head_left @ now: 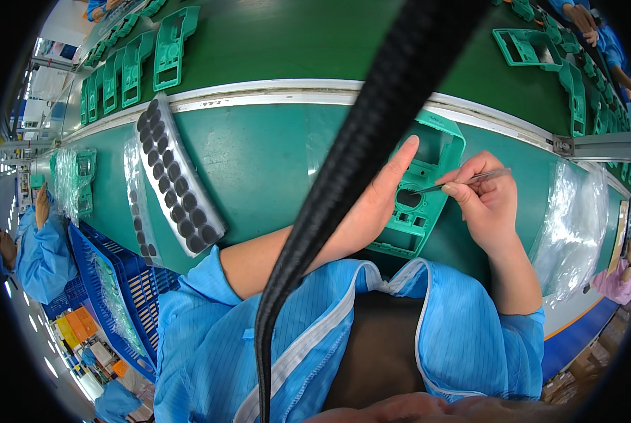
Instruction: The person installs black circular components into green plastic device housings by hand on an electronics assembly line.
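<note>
A green plastic housing lies on the green bench in front of me, with a large opening at its far end. A round black pad sits in the circular recess near its middle. My right hand pinches a pair of metal tweezers, whose tips reach the pad's right edge. Along the housing's left side rests my left hand, a finger stretched out over it; a dark strap covers part of this hand. To the left lies a pale sheet of round black pads.
A narrower strip of pads lies beside the sheet. Clear plastic bags lie at the right. Beyond the metal rail, more green housings stand on the green belt. A blue crate is at lower left. Other people work on both sides.
</note>
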Available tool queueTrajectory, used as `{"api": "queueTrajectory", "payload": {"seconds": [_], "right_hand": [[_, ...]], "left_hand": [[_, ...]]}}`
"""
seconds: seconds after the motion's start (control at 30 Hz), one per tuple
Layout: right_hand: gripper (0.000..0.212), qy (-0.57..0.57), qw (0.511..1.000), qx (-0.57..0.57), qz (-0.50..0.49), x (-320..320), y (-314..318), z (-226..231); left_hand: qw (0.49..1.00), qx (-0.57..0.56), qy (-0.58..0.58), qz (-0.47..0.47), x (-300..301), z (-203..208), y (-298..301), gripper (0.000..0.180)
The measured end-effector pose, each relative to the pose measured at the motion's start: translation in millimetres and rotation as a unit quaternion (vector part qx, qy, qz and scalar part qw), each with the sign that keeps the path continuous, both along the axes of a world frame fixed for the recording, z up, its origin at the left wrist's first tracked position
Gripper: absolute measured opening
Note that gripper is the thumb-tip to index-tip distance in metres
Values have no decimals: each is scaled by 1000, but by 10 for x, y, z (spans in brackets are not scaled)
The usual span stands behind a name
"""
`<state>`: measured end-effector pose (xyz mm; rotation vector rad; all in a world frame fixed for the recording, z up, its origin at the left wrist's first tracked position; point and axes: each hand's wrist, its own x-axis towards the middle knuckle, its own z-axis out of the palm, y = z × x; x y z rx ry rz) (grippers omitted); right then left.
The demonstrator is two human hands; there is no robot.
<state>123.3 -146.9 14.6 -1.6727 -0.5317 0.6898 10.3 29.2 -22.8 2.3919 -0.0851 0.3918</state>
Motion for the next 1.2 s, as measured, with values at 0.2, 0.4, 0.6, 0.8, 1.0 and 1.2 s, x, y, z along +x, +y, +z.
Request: {"api": "queueTrajectory", "payload": {"seconds": [0.2,0.4,0.6,0.8,1.0,1.2], "right_hand": [[9,2,1000,-6,3,5,-3,-4],[8,-22,1000,-3,6,2,-13,-23],[7,-33,999,-16,11,19,-22,-18],[8,-45,999,-15,10,12,-24,-11],[7,-95,995,-1,21,9,-25,-35],[6,-91,996,2,15,4,-27,-59]], "left_hand": [[1000,9,8,-4,-5,10,7,72],[996,17,83,-1,-26,87,1,72],[995,-1,101,4,-44,165,12,72],[998,45,48,11,-117,246,3,49],[988,152,9,-7,-156,252,-54,30],[982,189,1,-22,-152,199,-42,26]]}}
